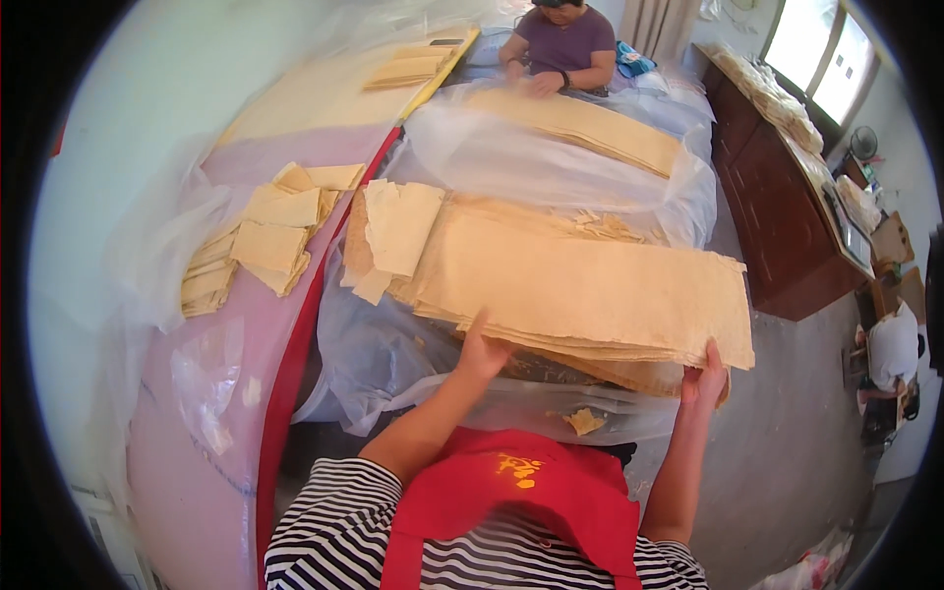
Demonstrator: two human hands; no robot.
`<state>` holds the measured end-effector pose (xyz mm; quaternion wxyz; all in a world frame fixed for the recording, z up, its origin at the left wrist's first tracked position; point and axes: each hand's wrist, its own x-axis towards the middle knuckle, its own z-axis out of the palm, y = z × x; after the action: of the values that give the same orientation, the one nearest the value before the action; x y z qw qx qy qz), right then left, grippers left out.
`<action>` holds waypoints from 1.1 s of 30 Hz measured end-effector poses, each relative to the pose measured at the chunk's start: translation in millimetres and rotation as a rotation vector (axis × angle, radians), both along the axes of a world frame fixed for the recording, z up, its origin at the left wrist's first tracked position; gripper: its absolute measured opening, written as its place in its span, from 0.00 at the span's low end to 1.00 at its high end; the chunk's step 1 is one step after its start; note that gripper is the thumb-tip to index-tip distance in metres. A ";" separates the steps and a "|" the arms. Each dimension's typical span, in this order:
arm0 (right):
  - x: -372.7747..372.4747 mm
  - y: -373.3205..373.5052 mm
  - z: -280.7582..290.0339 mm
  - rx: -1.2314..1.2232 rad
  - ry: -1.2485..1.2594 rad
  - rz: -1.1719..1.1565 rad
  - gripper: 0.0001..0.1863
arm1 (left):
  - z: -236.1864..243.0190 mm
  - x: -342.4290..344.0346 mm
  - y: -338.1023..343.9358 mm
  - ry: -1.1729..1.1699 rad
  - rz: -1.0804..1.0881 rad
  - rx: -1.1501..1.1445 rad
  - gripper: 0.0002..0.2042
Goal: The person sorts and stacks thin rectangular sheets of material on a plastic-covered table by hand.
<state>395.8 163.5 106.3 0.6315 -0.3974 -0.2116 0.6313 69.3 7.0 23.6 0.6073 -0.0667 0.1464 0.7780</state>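
A stack of long, thin, pale yellow sheets (580,285), which look like dried tofu skin, lies across the table in front of me. My left hand (485,347) grips its near edge left of the middle, the thumb on top and the other fingers hidden underneath. Near the right corner, my right hand (703,379) is closed on the same edge, thumb on top. The stack's right end juts past the table. Smaller pieces of sheet (405,226) lie at its left end, and broken strips (605,226) are scattered behind it.
Short folded sheets (270,231) are piled on a pink surface at left. Clear plastic (369,369) drapes the table. Across from me, a person (560,49) sits behind another long stack (580,123). A brown cabinet (777,206) stands at right. One scrap (584,422) lies near my apron.
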 end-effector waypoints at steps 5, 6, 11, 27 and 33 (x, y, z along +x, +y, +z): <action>-0.9 -3.7 23.7 0.115 -0.146 0.004 0.23 | -25.3 -22.5 19.4 0.211 0.074 -0.196 0.18; 3.0 0.0 24.1 0.144 -0.193 0.002 0.23 | -32.6 -23.0 28.1 0.383 0.066 -0.295 0.17; 24.1 14.5 38.7 0.149 -0.184 0.050 0.22 | 23.1 -12.2 51.0 0.632 0.219 -0.314 0.15; -44.4 -69.6 -97.4 -0.244 -0.287 0.482 0.21 | -30.8 -135.5 -55.3 1.307 0.399 -0.679 0.26; -13.6 -81.2 -87.8 -0.322 -0.524 0.885 0.21 | 13.8 -123.0 -47.3 1.239 0.419 -0.785 0.20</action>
<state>382.2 82.3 18.5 0.1623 -0.5061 -0.4099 0.7413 -53.7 -40.3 37.5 0.1856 0.1447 0.7108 0.6629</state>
